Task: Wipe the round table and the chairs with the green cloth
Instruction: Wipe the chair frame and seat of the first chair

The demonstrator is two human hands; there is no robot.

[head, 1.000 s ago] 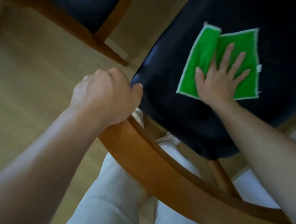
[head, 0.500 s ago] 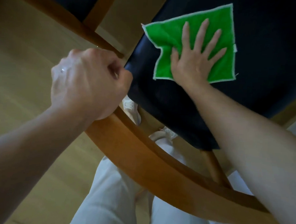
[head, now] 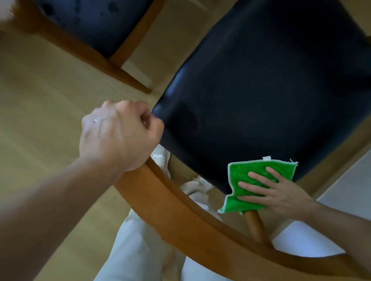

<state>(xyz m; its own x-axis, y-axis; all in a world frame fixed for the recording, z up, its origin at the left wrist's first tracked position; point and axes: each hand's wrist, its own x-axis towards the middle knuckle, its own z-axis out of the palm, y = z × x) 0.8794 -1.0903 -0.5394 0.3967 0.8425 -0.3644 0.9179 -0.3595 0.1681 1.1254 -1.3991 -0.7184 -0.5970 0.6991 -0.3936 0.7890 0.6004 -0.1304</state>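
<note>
1. Cloth (head: 257,182): I see the green cloth at the near edge of the dark chair seat (head: 269,91), one corner hanging over.
2. My right hand (head: 278,192) presses it flat, fingers spread.
3. My left hand (head: 118,134) is clenched around the wooden chair back (head: 186,224).

Dark seat (head: 269,91) largely unobstructed toward its far side. Near edge occupied: green cloth (head: 251,176) under the flat right hand (head: 278,192). Curved backrest rail (head: 186,222) bars approach from below (left hand (head: 118,134) wrapped around it). Second chair (head: 79,16) crowds the upper left.
</note>
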